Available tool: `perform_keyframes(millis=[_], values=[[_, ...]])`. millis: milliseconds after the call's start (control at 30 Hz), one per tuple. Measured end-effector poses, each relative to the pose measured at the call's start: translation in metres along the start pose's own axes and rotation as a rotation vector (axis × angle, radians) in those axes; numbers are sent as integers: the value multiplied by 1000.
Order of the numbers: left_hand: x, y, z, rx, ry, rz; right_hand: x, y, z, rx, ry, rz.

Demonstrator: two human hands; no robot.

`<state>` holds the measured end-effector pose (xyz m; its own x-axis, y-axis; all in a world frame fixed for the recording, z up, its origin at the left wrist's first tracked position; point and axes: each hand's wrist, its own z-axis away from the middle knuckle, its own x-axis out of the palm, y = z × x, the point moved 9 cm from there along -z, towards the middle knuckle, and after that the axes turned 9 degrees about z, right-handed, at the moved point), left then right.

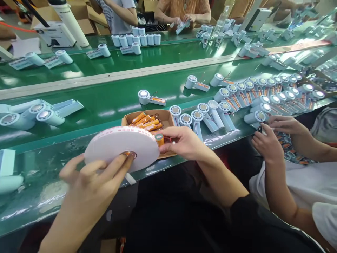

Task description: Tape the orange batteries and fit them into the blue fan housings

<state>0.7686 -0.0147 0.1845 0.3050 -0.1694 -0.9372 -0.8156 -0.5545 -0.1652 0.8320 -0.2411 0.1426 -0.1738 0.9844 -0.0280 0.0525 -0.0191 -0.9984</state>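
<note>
A large white roll of tape [105,147] is tilted over the bench edge, with my left hand [97,182] gripping it, fingers pushed into the centre hole. Pinched in my right hand [184,142] is an orange battery cell [159,140] with thin wires, held against the roll's right rim. Just behind, a cardboard box [168,117] holds several orange battery cells [146,121]. The roll hides the box's front left part. A light-blue fan housing [185,120] stands beside the box, to the right of it.
Many light-blue fan housings [223,109] line the bench to the right. A green conveyor [110,95] carries more. At far left lie several housings [44,114]. A co-worker's hands [271,140] work close on my right; other people sit across the belt.
</note>
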Motion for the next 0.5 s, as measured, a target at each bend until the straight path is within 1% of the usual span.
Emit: perform_keyframes(millis=[33, 100, 167, 200, 233, 267, 300, 333, 367, 400, 433, 467, 500], values=[[-2, 0, -5, 4, -15, 9, -4, 1, -3, -7, 65, -44], [-4, 5, -15, -18, 19, 30, -9, 14, -4, -21, 274, -191], [-4, 14, -22, -74, 130, 32, -9, 37, 3, -42, 494, -340], [-3, 19, -23, -116, 186, 23, -8, 49, 9, -46, 571, -386], [1, 25, -23, -162, 232, 20, -8, 57, 14, -39, 611, -404], [6, 30, -22, -198, 248, 38, -12, 61, 19, -28, 627, -393], [11, 36, -22, -227, 249, 77, -21, 60, 24, -24, 636, -360], [16, 40, -22, -244, 241, 130, -36, 54, 30, -33, 652, -318], [20, 43, -24, -249, 219, 188, -55, 44, 34, -58, 678, -265], [25, 45, -29, -237, 172, 239, -82, 30, 40, -132, 778, -244], [31, 43, -35, -222, 100, 282, -107, 16, 46, -211, 893, -237], [38, 38, -43, -203, 8, 327, -128, 4, 52, -291, 1007, -225], [47, 29, -49, -188, -95, 382, -141, -3, 54, -311, 1067, -204]])
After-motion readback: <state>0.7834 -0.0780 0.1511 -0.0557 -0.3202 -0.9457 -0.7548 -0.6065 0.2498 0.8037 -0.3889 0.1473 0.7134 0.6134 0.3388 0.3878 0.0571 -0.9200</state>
